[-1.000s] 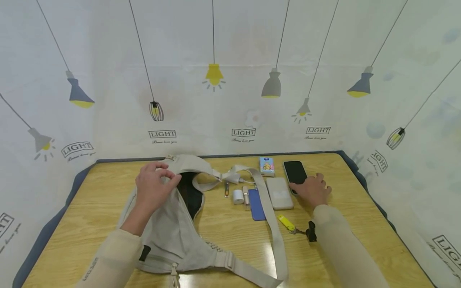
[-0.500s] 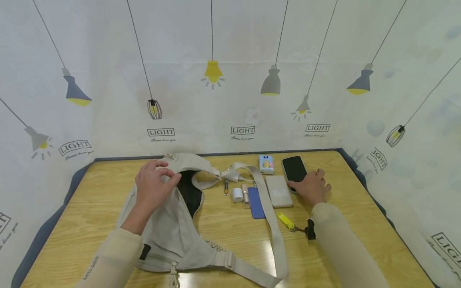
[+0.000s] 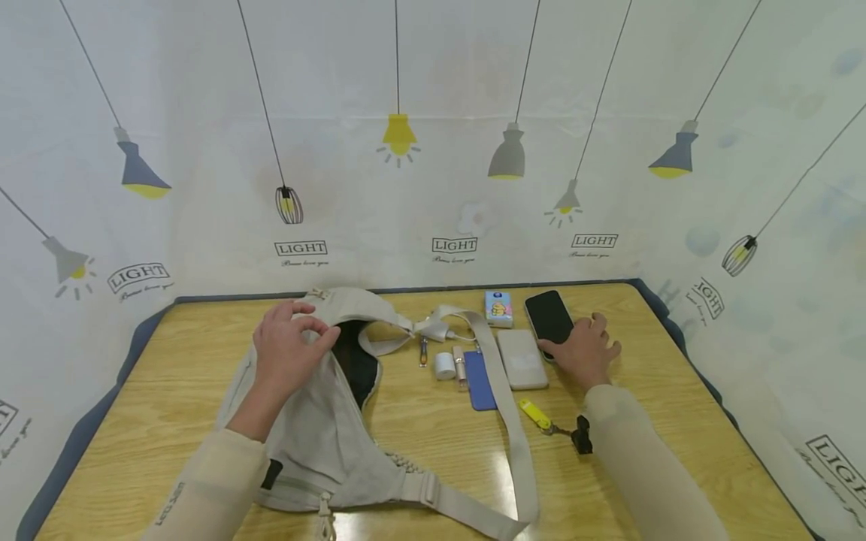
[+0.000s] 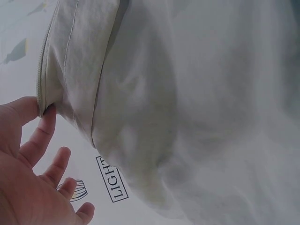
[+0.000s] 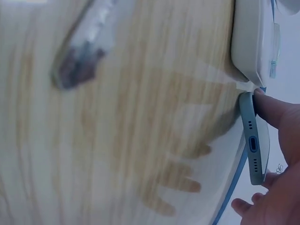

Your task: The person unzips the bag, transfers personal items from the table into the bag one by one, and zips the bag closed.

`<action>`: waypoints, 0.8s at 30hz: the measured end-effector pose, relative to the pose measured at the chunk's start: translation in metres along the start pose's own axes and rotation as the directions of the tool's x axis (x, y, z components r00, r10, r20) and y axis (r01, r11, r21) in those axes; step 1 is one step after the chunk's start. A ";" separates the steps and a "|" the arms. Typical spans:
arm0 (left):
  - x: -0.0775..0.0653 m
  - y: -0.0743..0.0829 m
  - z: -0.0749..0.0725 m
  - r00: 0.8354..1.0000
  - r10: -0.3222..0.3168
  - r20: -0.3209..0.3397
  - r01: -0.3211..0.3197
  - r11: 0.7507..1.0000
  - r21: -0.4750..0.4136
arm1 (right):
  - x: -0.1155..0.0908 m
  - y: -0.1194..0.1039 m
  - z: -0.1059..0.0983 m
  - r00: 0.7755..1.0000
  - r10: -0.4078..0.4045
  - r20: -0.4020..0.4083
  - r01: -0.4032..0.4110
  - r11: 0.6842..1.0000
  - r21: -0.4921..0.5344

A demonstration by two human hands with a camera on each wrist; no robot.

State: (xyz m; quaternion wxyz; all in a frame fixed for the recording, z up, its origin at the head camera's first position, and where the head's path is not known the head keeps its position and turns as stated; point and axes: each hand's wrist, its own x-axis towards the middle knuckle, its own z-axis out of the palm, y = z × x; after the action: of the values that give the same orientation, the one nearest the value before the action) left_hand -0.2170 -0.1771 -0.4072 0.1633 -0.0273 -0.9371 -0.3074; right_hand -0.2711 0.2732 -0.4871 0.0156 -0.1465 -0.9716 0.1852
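My left hand (image 3: 287, 346) pinches the zipped edge of a light grey sling bag (image 3: 318, 443) between thumb and forefinger. The bag's dark opening (image 3: 357, 364) gapes beside that hand, and the left wrist view shows the zip's teeth and the other fingers off the cloth. On the right, my right hand (image 3: 587, 352) grips a dark-screened phone (image 3: 549, 315) by its lower end, thumb on one side and fingers on the other. The right wrist view shows the phone's charging-port end (image 5: 252, 140), close over the table. A white power bank (image 3: 522, 359) lies just left of the phone.
Near the bag strap (image 3: 510, 421) lie a blue card holder (image 3: 479, 382), a lipstick-like tube (image 3: 461, 367), a white cylinder (image 3: 444, 366) and a nail clipper (image 3: 423, 352). A small blue pack (image 3: 498, 309) stands behind. Keys with a yellow tag (image 3: 535, 414) lie near the right sleeve.
The phone and my right hand have shifted slightly left, toward the blue pack and power bank. My left hand keeps its pinch on the bag's edge.
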 end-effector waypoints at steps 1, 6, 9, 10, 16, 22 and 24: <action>0.000 0.000 0.000 1.000 0.001 0.000 -0.001 1.000 -0.001 | 0.000 0.000 0.000 1.000 0.000 -0.001 0.000 1.000 0.012; 0.000 0.000 0.000 1.000 0.008 -0.007 -0.008 1.000 -0.003 | 0.001 0.004 0.002 1.000 0.021 0.009 -0.022 0.995 0.096; 0.000 0.001 0.000 1.000 0.011 -0.006 -0.011 1.000 -0.006 | 0.003 0.006 0.003 0.999 0.031 0.021 -0.034 0.991 0.128; 0.000 0.001 0.000 1.000 0.012 -0.007 -0.012 1.000 -0.005 | 0.003 0.006 0.003 0.999 0.034 0.025 -0.037 0.990 0.135; 0.000 0.000 0.000 1.000 0.001 0.006 -0.001 1.000 -0.002 | 0.004 0.007 0.002 0.999 0.040 0.033 -0.045 0.989 0.144; 0.000 0.000 0.000 1.000 -0.004 0.010 0.004 1.000 -0.001 | 0.001 0.006 0.001 0.999 0.038 0.031 -0.042 0.991 0.124; -0.001 0.000 0.000 1.000 -0.004 0.008 0.004 1.000 -0.003 | -0.001 0.006 0.001 0.999 0.036 0.018 -0.038 0.991 0.126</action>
State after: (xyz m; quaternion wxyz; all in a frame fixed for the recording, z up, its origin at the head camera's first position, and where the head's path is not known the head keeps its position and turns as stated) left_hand -0.2164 -0.1768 -0.4072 0.1589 -0.0267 -0.9373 -0.3089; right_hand -0.2686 0.2780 -0.4902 0.0137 -0.1619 -0.9551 0.2477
